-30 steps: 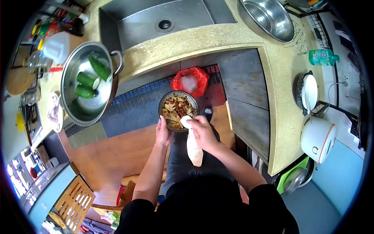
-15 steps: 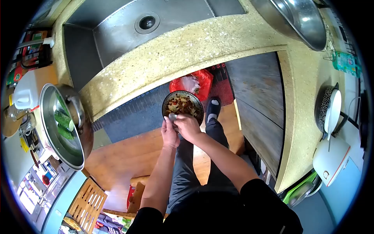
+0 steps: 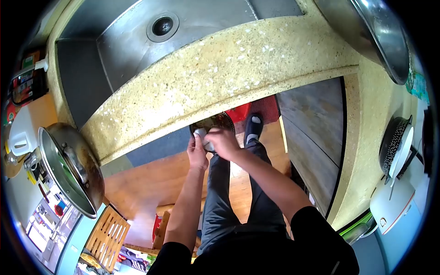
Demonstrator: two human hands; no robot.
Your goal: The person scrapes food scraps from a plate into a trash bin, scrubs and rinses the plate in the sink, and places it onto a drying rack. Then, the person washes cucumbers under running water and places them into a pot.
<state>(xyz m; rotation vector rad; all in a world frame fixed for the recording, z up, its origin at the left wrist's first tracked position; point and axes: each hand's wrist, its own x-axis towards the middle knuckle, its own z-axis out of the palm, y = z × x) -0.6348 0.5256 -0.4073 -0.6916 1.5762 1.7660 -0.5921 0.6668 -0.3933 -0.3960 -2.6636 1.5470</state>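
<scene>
Dark patterned round bowl point(image 3: 215, 123) of mixed food scraps: held low, just under the front edge of the speckled yellow stone counter point(image 3: 229, 68), which hides its far half; directly above the red plastic bag point(image 3: 238, 111) on the floor mat. Left hand point(image 3: 197, 153): closed around the bowl's near rim, thumb up. Right hand point(image 3: 223, 142): curled over the rim, fingers closed on a small pale object point(image 3: 200, 133), possibly a spoon or wad of paper; too small to tell. Below: grey trousers, a black sandal with white sock point(image 3: 252, 128), wooden floor. Beyond: steel sink point(image 3: 137, 41); a steel pot point(image 3: 68, 169) at left; a white rice cooker point(image 3: 389, 204) at right. Risk, as judged: the tilted bowl could knock the counter's underside, or scraps could miss the bag and land on the mat, since the counter blocks the view.
</scene>
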